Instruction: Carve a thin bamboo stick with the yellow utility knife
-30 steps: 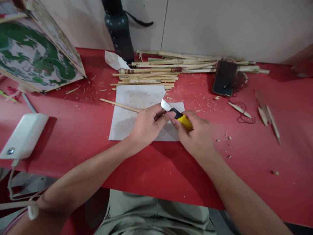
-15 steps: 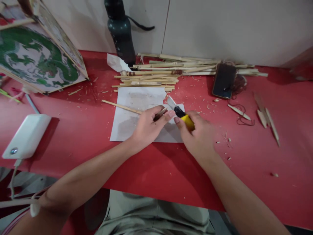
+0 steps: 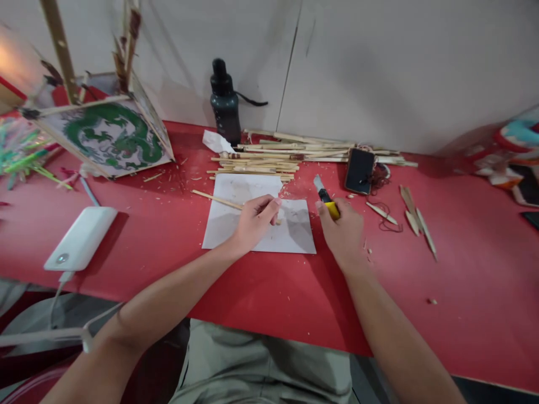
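Observation:
My left hand is closed around a thin bamboo stick that lies across a white sheet of paper on the red table; the stick's free end points left. My right hand grips a yellow utility knife with its blade out, pointing away from me, held just right of the paper. The two hands are a short gap apart.
A pile of bamboo sticks lies behind the paper, next to a dark bottle and a phone. Cut slivers lie at the right. A dragon-painted frame and a white power bank are at the left.
My right hand has pulled the knife away to the right, off the stick's end. The camera has lifted, showing more of the table and wall.

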Tool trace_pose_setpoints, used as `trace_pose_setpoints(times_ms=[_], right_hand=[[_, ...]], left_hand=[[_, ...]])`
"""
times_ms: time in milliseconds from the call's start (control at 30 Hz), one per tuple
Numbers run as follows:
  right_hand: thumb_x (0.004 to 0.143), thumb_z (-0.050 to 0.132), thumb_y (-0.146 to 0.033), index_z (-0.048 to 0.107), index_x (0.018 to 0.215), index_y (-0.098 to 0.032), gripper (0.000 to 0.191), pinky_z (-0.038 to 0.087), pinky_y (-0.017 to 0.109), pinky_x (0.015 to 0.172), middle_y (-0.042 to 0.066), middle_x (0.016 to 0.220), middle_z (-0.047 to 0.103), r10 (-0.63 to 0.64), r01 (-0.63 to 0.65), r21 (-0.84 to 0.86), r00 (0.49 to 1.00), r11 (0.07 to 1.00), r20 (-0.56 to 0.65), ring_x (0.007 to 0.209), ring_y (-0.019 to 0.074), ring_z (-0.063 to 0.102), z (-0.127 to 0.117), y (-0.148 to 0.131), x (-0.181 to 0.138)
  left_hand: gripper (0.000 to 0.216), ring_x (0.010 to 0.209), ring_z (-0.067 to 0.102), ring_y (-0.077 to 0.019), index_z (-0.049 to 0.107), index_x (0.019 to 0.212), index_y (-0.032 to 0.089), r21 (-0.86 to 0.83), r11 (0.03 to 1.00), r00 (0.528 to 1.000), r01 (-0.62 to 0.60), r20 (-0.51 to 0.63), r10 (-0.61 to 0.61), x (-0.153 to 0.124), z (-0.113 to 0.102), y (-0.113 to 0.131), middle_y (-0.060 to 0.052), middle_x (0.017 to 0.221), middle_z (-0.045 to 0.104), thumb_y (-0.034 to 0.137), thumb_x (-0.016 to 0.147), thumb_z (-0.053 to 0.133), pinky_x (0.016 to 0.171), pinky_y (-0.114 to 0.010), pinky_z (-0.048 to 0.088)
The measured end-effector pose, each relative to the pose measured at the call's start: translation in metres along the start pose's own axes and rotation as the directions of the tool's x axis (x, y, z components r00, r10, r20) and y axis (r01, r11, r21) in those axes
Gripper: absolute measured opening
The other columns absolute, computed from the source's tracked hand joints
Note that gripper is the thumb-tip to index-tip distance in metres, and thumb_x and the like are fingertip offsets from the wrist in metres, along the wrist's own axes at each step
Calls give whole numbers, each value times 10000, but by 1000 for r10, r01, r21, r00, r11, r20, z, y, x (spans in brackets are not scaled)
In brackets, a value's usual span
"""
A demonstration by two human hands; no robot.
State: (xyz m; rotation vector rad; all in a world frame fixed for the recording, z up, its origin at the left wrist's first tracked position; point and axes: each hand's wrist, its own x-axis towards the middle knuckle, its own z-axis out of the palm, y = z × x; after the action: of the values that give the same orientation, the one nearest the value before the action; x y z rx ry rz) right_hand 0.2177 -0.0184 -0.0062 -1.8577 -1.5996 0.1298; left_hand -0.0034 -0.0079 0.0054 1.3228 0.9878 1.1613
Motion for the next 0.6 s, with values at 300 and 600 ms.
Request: trace_pose_setpoints(times_ms=[300, 600], right_hand=[[999, 428, -633, 692, 1147, -178, 546, 355, 319, 642, 153, 962, 747, 47, -7, -272, 989, 962, 141, 803, 252, 660, 5, -9, -3], [1047, 412, -520, 648, 1233, -195, 443, 450, 313, 796, 133, 1148, 739, 61, 8, -395, 985, 919, 160, 1036, 248, 689, 7, -18, -6]], left_hand=[[184, 540, 326, -101, 520, 1062, 222, -245, 969, 999, 13, 47, -1, 0, 1, 0, 77, 582, 397, 365, 954, 478, 535, -231, 249], [247, 591, 390, -100, 569, 1070, 239, 204, 923, 943, -326, 7, 332, -5, -1, -11, 51, 686, 436, 475, 1006, 531, 582, -261, 309]])
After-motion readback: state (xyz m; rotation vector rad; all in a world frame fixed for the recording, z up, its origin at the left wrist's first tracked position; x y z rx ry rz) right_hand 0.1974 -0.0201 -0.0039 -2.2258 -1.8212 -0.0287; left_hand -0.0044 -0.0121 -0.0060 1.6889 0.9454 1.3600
